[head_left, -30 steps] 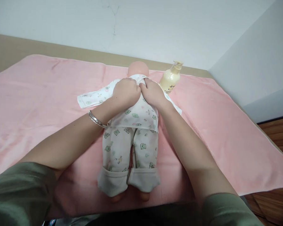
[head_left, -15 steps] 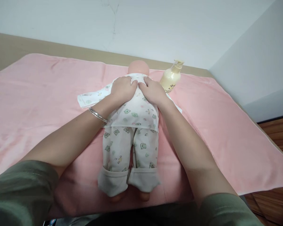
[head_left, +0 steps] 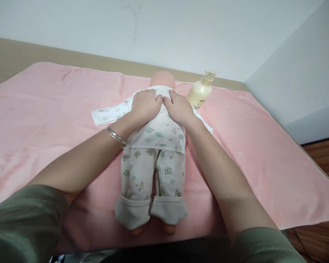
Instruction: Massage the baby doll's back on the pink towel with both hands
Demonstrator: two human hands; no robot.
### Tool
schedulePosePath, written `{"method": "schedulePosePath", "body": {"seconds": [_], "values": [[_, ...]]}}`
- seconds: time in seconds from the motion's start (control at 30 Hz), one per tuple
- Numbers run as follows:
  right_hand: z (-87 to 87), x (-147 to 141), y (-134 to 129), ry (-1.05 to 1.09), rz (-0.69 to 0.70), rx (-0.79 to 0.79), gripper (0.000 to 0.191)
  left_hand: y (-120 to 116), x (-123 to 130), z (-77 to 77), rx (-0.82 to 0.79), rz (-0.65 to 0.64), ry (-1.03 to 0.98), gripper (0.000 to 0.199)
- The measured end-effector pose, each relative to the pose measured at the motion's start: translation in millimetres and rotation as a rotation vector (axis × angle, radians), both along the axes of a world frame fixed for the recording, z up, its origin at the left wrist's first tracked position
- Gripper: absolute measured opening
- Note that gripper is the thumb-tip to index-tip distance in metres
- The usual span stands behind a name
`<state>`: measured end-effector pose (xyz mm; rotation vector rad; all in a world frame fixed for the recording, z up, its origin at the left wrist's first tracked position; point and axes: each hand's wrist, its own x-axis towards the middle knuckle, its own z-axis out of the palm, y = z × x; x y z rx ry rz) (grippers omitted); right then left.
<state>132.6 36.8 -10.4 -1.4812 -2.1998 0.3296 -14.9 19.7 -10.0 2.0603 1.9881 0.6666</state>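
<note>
A baby doll lies stretched out with its head away from me; no face shows. It wears a white long-sleeved top and white trousers, both printed with small animals, the trouser cuffs folded up. My left hand, below a silver bangle, rests flat on the left of the doll's upper body. On the other side my right hand lies flat too, the two thumbs close together near the middle. Neither hand grips anything; some fingertips curve out of sight over the shoulders.
A pink blanket spreads under the doll over a beige surface. Just right of the doll's head stands a pale yellow pump bottle. A white wall rises behind. Brown wood shows at the right edge.
The whole view has shifted very slightly, so things appear a little further right. Both hands keep their place on the doll's upper body.
</note>
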Motion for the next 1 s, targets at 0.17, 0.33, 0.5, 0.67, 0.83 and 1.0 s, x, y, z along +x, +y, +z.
{"method": "schedulePosePath", "body": {"seconds": [0.17, 0.33, 0.5, 0.67, 0.83, 1.0], "values": [[4.4, 3.2, -0.3, -0.040, 0.005, -0.030, 0.051, -7.2, 7.0, 3.2, 0.018, -0.002, 0.019, 0.044], [7.5, 4.3, -0.8, -0.091, 0.017, -0.047, 0.056, -1.2, 1.5, 0.3, 0.022, -0.034, -0.040, 0.039], [12.4, -4.8, -12.4, -0.194, 0.004, 0.000, 0.055, 8.9, -7.5, -2.7, -0.006, -0.047, -0.075, 0.037], [14.8, -16.1, -25.4, -0.270, 0.027, 0.064, 0.044, 12.6, -10.8, -2.5, -0.014, -0.053, -0.108, 0.035], [5.4, -5.7, -8.8, -0.089, -0.003, 0.010, 0.045, 6.0, -4.9, -3.2, 0.016, -0.046, -0.064, 0.039], [-2.1, 5.3, 7.6, -0.009, -0.022, -0.032, 0.051, -0.7, 2.4, -4.3, 0.037, -0.047, 0.008, 0.043]]}}
